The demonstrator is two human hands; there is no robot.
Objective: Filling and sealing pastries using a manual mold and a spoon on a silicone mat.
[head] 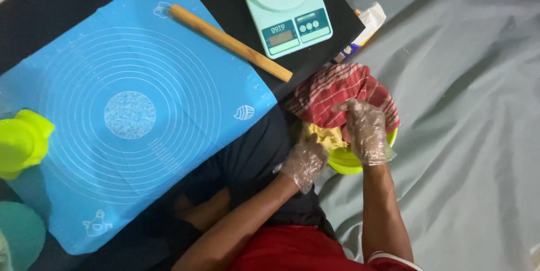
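Both my hands wear clear plastic gloves. My left hand [304,161] rests on the near rim of a lime-green bowl [344,162] and touches the pale yellow dough [326,134] inside it. My right hand [364,130] reaches into the bowl from the right, its fingers at the edge of a red striped cloth [337,91] that lies over the bowl's far half. Whether either hand grips the dough or the cloth is unclear.
A blue baking mat [129,113] with printed circles lies to the left on a dark surface. A wooden rolling pin [230,41] and a mint kitchen scale [286,8] sit above. A lime-green container [19,141] stands at the left edge. Grey sheet [467,108] covers the right.
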